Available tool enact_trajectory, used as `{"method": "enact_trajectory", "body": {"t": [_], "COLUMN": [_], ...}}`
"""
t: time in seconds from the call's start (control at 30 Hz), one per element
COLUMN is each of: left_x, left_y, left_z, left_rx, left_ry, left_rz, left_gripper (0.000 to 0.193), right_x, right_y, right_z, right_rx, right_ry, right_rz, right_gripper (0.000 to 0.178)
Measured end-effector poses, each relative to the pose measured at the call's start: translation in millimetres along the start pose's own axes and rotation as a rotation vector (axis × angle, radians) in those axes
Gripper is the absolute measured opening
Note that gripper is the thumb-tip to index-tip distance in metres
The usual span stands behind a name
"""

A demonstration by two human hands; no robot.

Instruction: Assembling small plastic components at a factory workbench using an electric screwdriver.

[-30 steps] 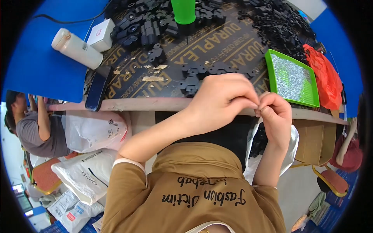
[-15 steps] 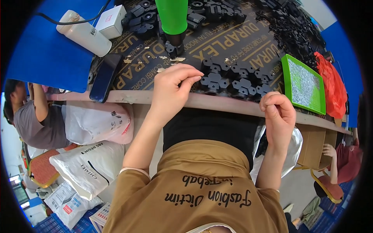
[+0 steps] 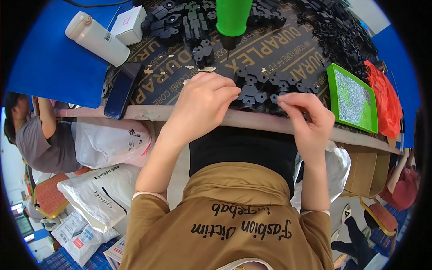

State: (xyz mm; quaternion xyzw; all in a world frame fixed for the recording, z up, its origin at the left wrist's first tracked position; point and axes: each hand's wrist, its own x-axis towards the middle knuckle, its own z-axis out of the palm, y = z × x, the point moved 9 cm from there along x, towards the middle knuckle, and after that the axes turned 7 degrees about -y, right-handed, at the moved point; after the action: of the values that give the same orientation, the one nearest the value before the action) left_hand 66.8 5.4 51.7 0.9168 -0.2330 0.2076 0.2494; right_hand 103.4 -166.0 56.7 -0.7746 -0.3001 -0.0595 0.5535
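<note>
black parts (image 3: 250, 96) in left-right cluster at table (image 3: 252, 121) edge: left hand (image 3: 200, 103) pinched just left, right hand (image 3: 311, 116) pinched over near right side, looks nearer. can't tell if either holds anything.

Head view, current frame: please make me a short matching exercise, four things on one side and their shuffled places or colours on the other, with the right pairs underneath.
Things
1. Tray
2. Phone
3. Flask
4. Right hand

Places or colours
A. White, beside a small box
B. Fingertips close by the black parts
C. Green, with small silvery pieces in it, left of a red bag
D. Dark-screened, near the table's front edge, to the left of the left hand

Pairs: 1-C, 2-D, 3-A, 4-B
</note>
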Motion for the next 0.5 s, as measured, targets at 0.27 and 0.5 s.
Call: {"method": "enact_trajectory", "body": {"t": [0.27,0.5], "left_x": [-13.2,-20.7], "left_y": [10.6,10.5], "left_z": [5.4,10.1], "left_rx": [0.112,0.166], "left_ry": [0.033,0.125], "left_rz": [0.055,0.077], "left_gripper": [0.023,0.023], "right_x": [19.1,22.6], "right_y": [-6.6,-7.9], "right_z": [24.2,36.4], "right_rx": [-0.337,-0.467], "right_ry": [-0.114,-0.223], "right_rz": [-0.12,-0.117], "right_gripper": [0.008,0.01]}}
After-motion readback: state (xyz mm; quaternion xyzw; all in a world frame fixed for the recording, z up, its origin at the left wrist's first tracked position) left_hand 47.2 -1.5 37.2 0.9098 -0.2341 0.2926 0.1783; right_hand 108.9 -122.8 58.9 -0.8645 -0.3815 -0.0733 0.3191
